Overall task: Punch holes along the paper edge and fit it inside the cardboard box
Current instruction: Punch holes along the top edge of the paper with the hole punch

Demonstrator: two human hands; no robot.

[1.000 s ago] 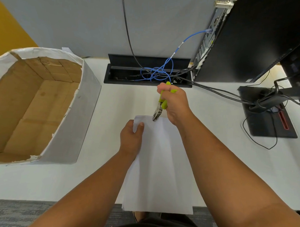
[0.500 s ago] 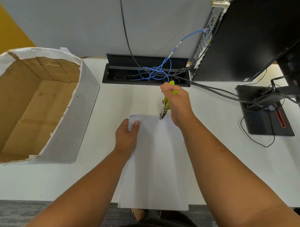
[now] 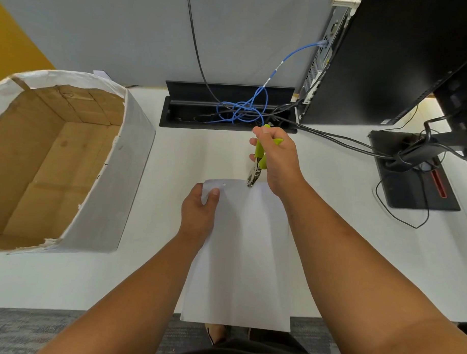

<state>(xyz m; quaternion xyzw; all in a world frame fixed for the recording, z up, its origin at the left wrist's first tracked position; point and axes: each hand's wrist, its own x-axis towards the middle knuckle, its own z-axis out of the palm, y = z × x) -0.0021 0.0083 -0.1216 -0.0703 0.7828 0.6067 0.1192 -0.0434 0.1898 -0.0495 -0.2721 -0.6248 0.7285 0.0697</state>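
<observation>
A white sheet of paper (image 3: pixel 240 256) lies lengthwise on the white desk, its near end hanging over the front edge. My left hand (image 3: pixel 199 212) pinches its far left corner, thumb on top. My right hand (image 3: pixel 278 162) grips a hole punch (image 3: pixel 256 167) with lime-green handles; its metal jaws bite the paper's far edge near the middle. One small punched hole (image 3: pixel 224 185) shows just left of the jaws. The open cardboard box (image 3: pixel 100 172), white outside and brown inside, stands at the left with nothing in it.
A black cable tray (image 3: pixel 227 107) with tangled blue and black cables sits just beyond my right hand. A black computer case (image 3: pixel 376 62) and a monitor stand base (image 3: pixel 412 172) with trailing cables occupy the right. A grey partition wall backs the desk.
The punch has shifted right along the paper's far edge, leaving a hole visible to its left. My left hand has slid slightly left with the corner.
</observation>
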